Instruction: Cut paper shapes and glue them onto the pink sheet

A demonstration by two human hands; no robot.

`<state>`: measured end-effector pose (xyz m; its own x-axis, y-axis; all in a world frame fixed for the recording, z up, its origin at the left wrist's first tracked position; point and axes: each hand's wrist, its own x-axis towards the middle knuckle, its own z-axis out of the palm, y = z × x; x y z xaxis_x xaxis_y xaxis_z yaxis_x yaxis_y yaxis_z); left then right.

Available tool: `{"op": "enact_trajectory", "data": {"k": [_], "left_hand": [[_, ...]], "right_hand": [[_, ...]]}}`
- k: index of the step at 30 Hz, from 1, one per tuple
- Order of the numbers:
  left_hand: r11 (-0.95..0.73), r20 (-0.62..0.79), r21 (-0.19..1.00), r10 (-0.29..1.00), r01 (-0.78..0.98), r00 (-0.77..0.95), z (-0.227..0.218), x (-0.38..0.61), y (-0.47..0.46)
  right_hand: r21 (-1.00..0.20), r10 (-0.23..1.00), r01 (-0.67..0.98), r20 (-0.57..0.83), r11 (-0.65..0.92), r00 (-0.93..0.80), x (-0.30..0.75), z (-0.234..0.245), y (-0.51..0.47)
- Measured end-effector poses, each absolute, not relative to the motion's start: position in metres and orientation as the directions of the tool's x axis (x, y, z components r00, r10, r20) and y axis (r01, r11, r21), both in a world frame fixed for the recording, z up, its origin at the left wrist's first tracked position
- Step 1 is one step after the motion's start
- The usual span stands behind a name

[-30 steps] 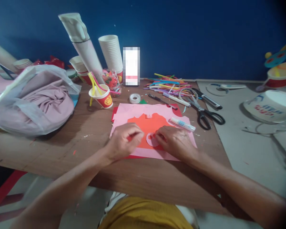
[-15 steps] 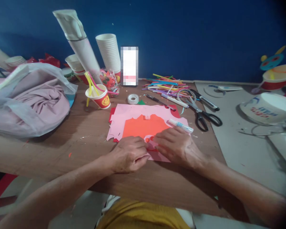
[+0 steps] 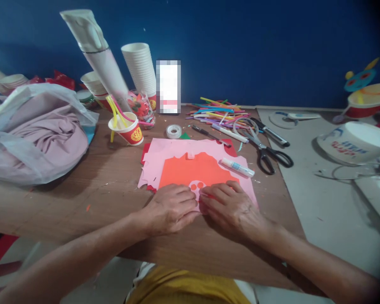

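Note:
A small pink paper cutout (image 3: 196,194) with two round orange dots lies over orange paper, between my hands. My left hand (image 3: 172,209) has its fingers curled together at the cutout's left edge. From the right, my right hand (image 3: 229,207) pinches the cutout's lower right side; its fingertips are partly hidden. Beneath is the sheet of orange paper (image 3: 190,169) with a ragged top edge, resting on larger pink paper (image 3: 152,152). A glue stick (image 3: 237,167) lies on these sheets, just beyond my right hand.
Behind the paper are a tape roll (image 3: 174,131), a pen (image 3: 209,134), colourful sticks (image 3: 221,114) and black-handled scissors (image 3: 262,150). Leftward stand a cup with straws (image 3: 131,131), stacked cups (image 3: 139,67), a phone (image 3: 168,86) and a plastic bag (image 3: 44,139). A white bowl-shaped container (image 3: 354,143) is at right.
My right hand has shifted slightly lower, and its fingers have drawn in at the cutout. More of the cutout with both orange dots shows. The view has swung slightly right.

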<state>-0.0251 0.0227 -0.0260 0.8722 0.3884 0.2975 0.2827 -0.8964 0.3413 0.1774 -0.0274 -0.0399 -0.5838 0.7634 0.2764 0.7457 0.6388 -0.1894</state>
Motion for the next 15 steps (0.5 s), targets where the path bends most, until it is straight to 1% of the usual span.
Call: {"op": "enact_trajectory", "data": {"k": [2, 4, 7, 9, 11, 15], "left_hand": [[-0.899, 0.300, 0.338, 0.382, 0.277, 0.874, -0.026, -0.025, 0.022], [-0.903, 0.308, 0.332, 0.376, 0.271, 0.874, -0.026, -0.025, 0.022], [-0.904, 0.330, 0.323, 0.386, 0.281, 0.862, -0.027, -0.026, 0.023], [-0.902, 0.334, 0.319, 0.394, 0.290, 0.856, -0.028, -0.027, 0.023], [-0.903, 0.329, 0.319, 0.391, 0.289, 0.860, -0.028, -0.028, 0.023], [-0.909, 0.328, 0.311, 0.378, 0.278, 0.866, -0.029, -0.029, 0.023]], "right_hand": [[-0.208, 0.755, 0.732, 0.294, 0.649, -0.586, 0.179, -0.040, -0.027], [-0.241, 0.742, 0.711, 0.351, 0.661, -0.571, 0.183, -0.040, -0.027], [-0.291, 0.739, 0.710, 0.482, 0.641, -0.470, 0.195, -0.038, -0.023], [-0.299, 0.749, 0.743, 0.536, 0.599, -0.389, 0.205, -0.035, -0.019], [-0.274, 0.764, 0.792, 0.550, 0.546, -0.336, 0.215, -0.034, -0.014], [-0.169, 0.798, 0.898, 0.544, 0.406, -0.258, 0.232, -0.035, -0.001]]}}
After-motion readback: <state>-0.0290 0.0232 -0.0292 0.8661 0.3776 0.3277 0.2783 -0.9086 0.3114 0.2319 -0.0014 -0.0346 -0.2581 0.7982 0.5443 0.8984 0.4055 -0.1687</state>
